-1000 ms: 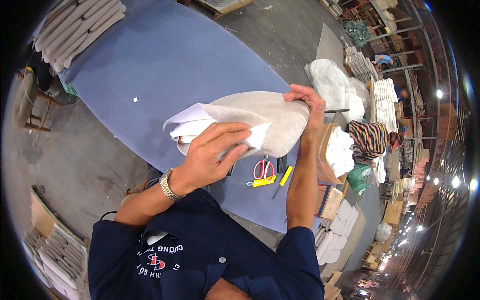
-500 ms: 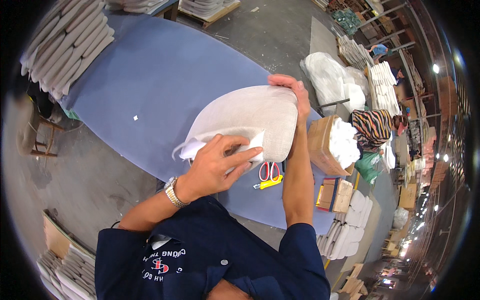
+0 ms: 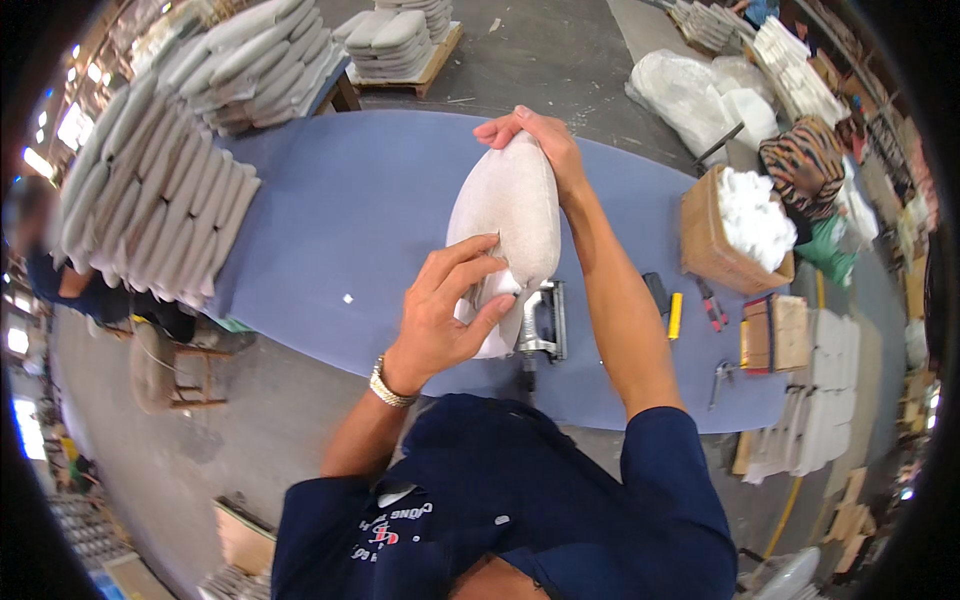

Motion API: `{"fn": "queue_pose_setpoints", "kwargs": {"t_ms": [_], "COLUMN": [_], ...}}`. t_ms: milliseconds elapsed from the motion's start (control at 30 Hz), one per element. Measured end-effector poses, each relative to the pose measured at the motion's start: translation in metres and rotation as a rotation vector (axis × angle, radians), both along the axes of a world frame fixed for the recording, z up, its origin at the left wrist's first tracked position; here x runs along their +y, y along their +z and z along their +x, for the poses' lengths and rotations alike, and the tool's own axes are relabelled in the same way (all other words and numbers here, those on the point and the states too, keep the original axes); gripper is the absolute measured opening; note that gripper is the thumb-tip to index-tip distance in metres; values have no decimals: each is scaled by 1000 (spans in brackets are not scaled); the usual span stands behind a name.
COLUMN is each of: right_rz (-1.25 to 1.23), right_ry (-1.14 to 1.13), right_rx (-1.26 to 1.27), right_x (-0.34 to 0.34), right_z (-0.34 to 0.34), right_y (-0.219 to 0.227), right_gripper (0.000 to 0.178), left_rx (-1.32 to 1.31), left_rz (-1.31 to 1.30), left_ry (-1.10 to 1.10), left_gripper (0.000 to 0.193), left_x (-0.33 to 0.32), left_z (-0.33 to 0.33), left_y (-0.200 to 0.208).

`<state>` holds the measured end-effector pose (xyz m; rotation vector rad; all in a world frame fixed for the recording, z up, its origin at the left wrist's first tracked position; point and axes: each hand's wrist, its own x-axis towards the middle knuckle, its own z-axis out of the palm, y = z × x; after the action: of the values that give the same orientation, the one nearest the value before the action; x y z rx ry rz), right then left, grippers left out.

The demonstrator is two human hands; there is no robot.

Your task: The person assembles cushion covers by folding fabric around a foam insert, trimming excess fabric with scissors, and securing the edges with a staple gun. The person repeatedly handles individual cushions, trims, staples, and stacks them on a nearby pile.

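Observation:
A light grey fabric seat cushion [image 3: 505, 205] is held tilted on its edge over the blue table. My right hand [image 3: 540, 150] wraps round its far, rounded end. At its near end my left hand [image 3: 445, 305] has its thumb and fingers closed on a white cloth flap [image 3: 500, 325] that hangs from the cushion. The fingertips partly hide the fold there. Just right of the flap a silver and black staple gun [image 3: 543, 322] lies on the table, partly covered by the cushion.
On the blue table [image 3: 330, 200] lie a yellow cutter [image 3: 675, 316], red-handled pliers [image 3: 712, 305] and a metal tool [image 3: 720, 383]. A carton of white stuffing [image 3: 705, 230] and a small box [image 3: 775, 333] stand right. Stacked cushions [image 3: 165, 200] rise left, beside another person [image 3: 75, 275].
The cushion has turned from lying broad side up to standing steeper and narrower. My view has swung, bringing the staple gun into sight. Both hands stay on the cushion and its flap.

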<state>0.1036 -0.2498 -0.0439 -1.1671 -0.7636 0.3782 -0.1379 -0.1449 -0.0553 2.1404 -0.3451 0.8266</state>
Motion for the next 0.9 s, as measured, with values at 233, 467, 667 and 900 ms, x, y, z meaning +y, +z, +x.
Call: {"fn": "queue_pose_setpoints", "kwargs": {"t_ms": [233, 467, 667, 900], "right_rz": [43, 82, 110, 187], "right_ry": [-104, -111, -98, -109], "right_rx": [71, 133, 173, 154], "right_x": [33, 38, 52, 70], "right_z": [8, -9, -30, -39], "right_y": [-7, -9, -2, -10], "right_gripper": [56, 60, 61, 58], "left_rx": [-40, 3, 385, 218], "left_rz": [77, 18, -181, 80], "left_ry": [187, 309, 398, 528], "left_gripper": [67, 89, 85, 82], "left_x": [7, -1, 23, 14], "left_z": [2, -19, -27, -63], "left_y": [-57, -106, -154, -55]}}
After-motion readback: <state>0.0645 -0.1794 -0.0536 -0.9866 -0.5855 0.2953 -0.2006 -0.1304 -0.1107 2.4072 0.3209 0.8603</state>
